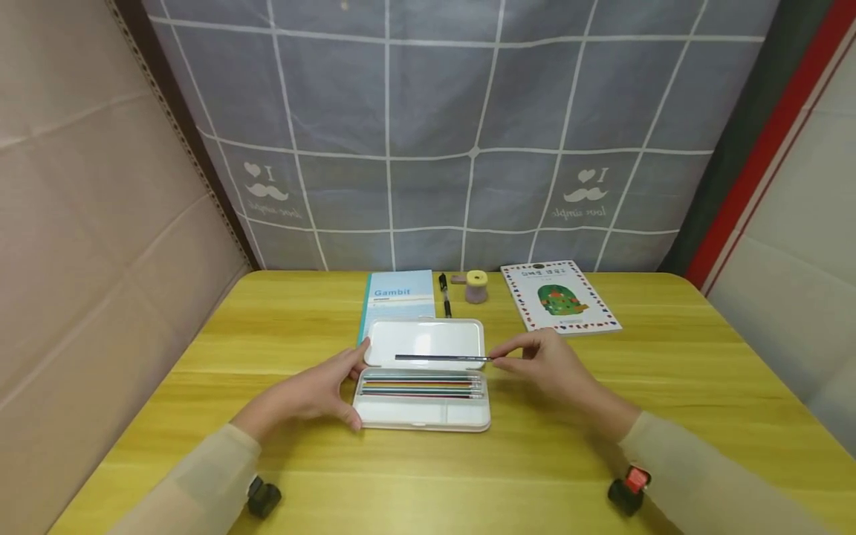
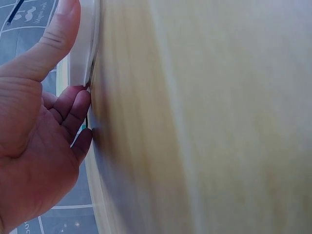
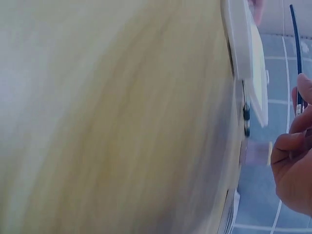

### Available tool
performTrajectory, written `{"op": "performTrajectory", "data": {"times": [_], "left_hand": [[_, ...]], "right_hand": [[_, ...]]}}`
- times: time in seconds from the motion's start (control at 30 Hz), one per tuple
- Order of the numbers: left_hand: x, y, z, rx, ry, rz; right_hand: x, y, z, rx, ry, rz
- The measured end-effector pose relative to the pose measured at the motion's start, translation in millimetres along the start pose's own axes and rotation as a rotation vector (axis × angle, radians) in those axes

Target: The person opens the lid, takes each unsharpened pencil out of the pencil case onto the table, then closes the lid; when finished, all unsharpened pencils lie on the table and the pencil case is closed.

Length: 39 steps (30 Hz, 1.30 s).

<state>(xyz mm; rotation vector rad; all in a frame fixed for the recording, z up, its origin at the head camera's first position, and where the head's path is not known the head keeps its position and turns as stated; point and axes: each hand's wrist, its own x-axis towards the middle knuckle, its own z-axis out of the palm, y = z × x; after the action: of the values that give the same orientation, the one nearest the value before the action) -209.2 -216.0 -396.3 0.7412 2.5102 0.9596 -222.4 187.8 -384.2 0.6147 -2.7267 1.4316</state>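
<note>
Left hand (image 1: 324, 385), thumb spread, touches an open white case (image 1: 401, 412) at left; right hand (image 1: 550, 365) pinches a dark pencil (image 1: 441, 358).

Counted two hands: one left hand (image 1: 321, 388) and one right hand (image 1: 551, 364). Recorded one bench (image 1: 428, 483), one white pencil case (image 1: 401, 413) and one dark pencil (image 1: 435, 358) outside that case. Found at least five more pencils (image 1: 421, 386) inside, packed too closely for an exact count. Listed two booklets: one blue booklet (image 1: 401, 284) and one white booklet (image 1: 560, 299). Noted one black pen (image 1: 445, 294), one yellow-topped cylinder (image 1: 476, 288) and one small brownish item (image 1: 458, 279). Tallied two sleeves (image 1: 194, 479), two dark wrist devices (image 1: 264, 498) and two moustache prints (image 1: 267, 192).
</note>
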Motion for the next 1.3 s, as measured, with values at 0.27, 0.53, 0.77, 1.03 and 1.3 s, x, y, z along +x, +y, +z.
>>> {"op": "performTrajectory", "data": {"times": [0.27, 0.53, 0.77, 1.03, 1.3], "left_hand": [[-0.1, -0.6, 1.2, 0.009, 0.005, 0.006], [0.5, -1.1, 0.5, 0.009, 0.002, -0.004], [1.7, -2.2, -1.3, 0.014, -0.005, 0.004], [1.7, -1.3, -2.5, 0.017, -0.007, 0.002], [0.6, -1.2, -3.4, 0.014, -0.008, 0.014]], "right_hand": [[-4, 30, -31, 0.012, 0.019, 0.048], [-14, 63, -64, 0.043, 0.021, 0.14], [-22, 81, -89, -0.008, 0.012, 0.208], [-20, 93, -100, -0.135, -0.041, 0.169], [-18, 93, -98, -0.202, -0.033, 0.189]]}}
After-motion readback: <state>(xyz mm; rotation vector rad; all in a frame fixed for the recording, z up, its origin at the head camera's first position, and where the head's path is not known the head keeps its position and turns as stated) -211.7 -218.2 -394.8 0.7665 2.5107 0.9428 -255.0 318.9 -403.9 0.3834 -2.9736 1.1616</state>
